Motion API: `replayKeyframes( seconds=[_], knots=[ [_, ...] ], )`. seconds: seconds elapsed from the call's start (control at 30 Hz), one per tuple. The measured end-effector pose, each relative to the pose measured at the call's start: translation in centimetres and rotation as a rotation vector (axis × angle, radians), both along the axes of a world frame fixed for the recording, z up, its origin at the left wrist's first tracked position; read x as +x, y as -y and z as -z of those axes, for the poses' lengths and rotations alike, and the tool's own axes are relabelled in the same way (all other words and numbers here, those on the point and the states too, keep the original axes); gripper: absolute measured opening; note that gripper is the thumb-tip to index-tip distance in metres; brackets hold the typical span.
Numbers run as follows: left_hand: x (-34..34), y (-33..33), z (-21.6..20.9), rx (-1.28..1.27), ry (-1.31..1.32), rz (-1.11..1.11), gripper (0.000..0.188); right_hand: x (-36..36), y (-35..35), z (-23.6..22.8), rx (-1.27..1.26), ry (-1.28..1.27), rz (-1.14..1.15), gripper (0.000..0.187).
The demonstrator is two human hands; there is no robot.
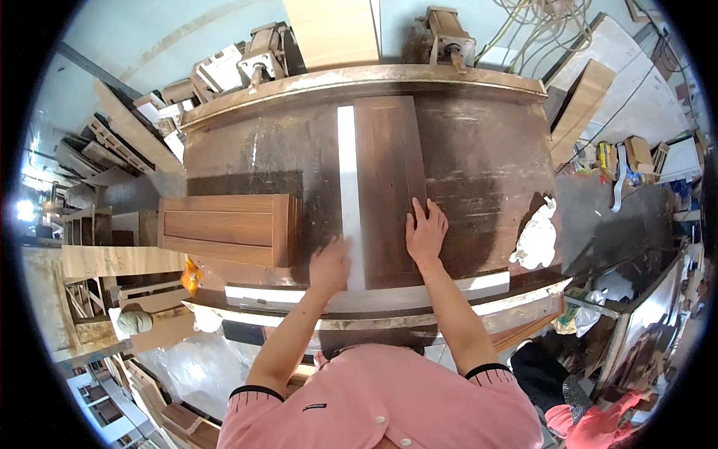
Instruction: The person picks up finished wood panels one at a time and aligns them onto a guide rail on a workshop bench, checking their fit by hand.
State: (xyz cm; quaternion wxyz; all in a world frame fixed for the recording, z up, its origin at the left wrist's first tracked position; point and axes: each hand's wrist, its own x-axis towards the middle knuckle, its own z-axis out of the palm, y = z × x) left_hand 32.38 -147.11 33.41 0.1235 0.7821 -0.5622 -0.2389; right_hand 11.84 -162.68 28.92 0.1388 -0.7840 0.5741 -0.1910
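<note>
A long dark-brown wooden panel (387, 172) with a raised frame lies lengthwise on the brown worktable (479, 150). My right hand (427, 230) rests on the panel's right edge, its fingers spread. Along the panel's left side runs a straight white strip (348, 165), meeting a white strip (396, 298) that lies crosswise at the near edge. My left hand (330, 266) is beside the lengthwise strip, near its lower end; motion blurs its fingers, so their closure is unclear. To its left sits a stack of reddish-brown wooden panels (224, 230).
Two clamp cylinders (263, 54) (449, 41) stand behind the table's raised far rail (359, 75). A crumpled white cloth (535, 236) lies on the table at right. Boards lean on both sides. Another person in red (598, 423) is at lower right.
</note>
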Motion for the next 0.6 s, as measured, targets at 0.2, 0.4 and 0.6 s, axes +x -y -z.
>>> replayKeyframes(
  seconds=[0.2, 0.4, 0.6],
  knots=[
    [1.5, 2.5, 0.0, 0.035, -0.126, -0.070, 0.047, -0.4, 0.7, -1.0, 0.039, -0.013, 0.002, 0.044],
    [3.9, 13.2, 2.9, -0.180, 0.030, -0.137, 0.073, 1.3, 6.6, -2.7, 0.203, -0.013, 0.052, 0.054],
    [4.6, 21.1, 3.5, -0.201, -0.015, -0.237, 0.091, 5.0, 14.2, -1.7, 0.201, 0.033, 0.069, 0.059]
  ],
)
